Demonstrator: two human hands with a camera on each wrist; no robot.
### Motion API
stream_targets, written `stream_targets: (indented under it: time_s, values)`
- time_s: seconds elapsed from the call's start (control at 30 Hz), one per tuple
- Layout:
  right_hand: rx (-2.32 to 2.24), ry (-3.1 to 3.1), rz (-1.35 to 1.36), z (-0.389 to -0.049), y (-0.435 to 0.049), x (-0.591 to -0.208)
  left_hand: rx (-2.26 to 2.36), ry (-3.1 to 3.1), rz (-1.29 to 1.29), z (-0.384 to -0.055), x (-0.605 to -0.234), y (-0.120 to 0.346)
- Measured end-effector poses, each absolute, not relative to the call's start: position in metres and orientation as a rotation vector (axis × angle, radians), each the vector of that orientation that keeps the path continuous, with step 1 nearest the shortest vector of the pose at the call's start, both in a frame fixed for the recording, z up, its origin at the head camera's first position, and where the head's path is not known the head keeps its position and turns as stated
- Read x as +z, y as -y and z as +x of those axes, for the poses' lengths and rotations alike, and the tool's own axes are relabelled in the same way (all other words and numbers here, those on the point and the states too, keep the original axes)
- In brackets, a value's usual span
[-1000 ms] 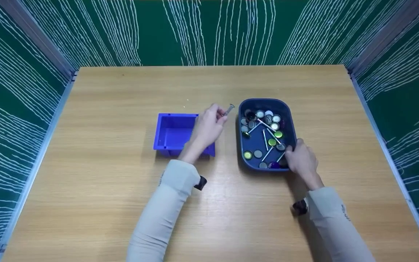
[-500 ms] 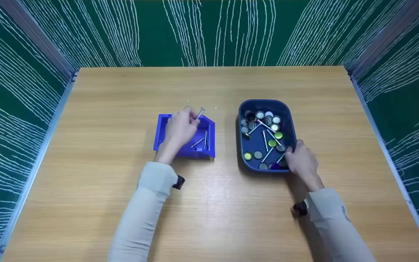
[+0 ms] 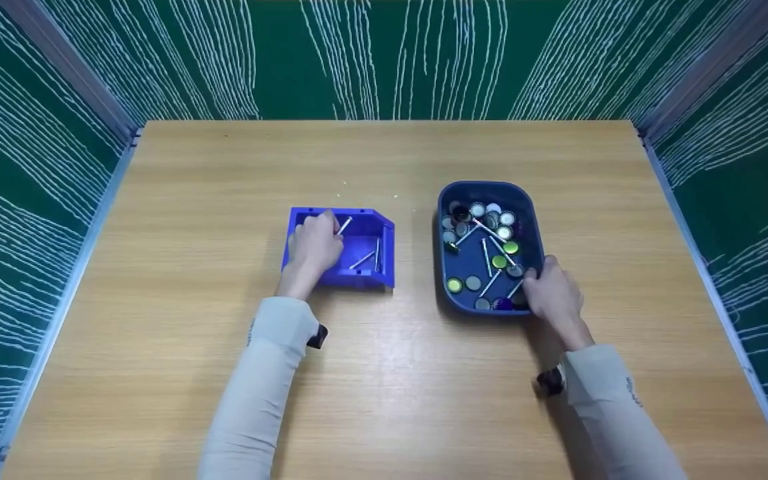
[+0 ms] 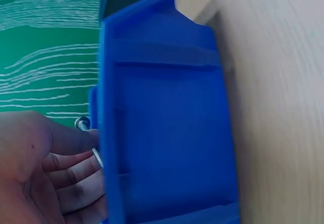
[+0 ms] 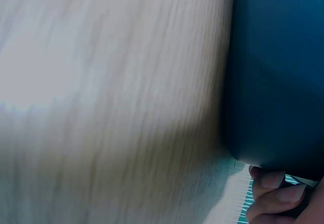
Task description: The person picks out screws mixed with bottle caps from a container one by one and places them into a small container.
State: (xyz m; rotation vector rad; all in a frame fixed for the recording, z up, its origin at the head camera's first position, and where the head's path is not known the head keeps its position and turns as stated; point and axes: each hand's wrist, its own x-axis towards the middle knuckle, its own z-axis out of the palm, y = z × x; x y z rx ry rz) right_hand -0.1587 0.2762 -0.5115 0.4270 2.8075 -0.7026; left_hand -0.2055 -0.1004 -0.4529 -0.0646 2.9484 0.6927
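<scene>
My left hand (image 3: 315, 245) is over the left part of the blue plastic bin (image 3: 389, 257), pinching a metal screw (image 3: 345, 225) between thumb and fingers. In the left wrist view, the screw's round head (image 4: 81, 123) pokes out above the thumb, beside the bin's wall (image 4: 167, 133). Two more screws (image 3: 363, 259) lie on the bin's floor. To the right, my right hand (image 3: 553, 293) grips the near right corner of a dark blue tub (image 3: 439, 267). Inside that tub are several screws (image 3: 486, 257) mixed with bottle caps (image 3: 454, 285) in silver, green and purple.
Both containers stand on a wooden table (image 3: 211, 200), with a strip of tabletop between them. Tiny pale specks lie behind the bin. Green panels (image 3: 384, 60) with white streaks enclose the back and sides.
My left hand has carried the screw leftward from the gap between the containers, then down into the bin. The right hand has kept its grip on the tub.
</scene>
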Motion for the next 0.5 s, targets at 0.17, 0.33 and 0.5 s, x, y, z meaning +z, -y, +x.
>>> stream_targets:
  time_s: [0.17,0.33,0.5]
  values:
    - [-0.712,-2.815,0.433,-0.158,-0.276,-0.511,0.603,-2.966,-0.098,-0.207,-0.463,0.098]
    - [-0.72,-2.817,0.436,-0.158,-0.276,-0.511,0.568,-2.936,-0.13,-0.208,-0.472,0.097]
    - [-0.73,-2.857,0.436,-0.157,-0.276,-0.511,0.565,-2.904,-0.151,-0.209,-0.473,0.098]
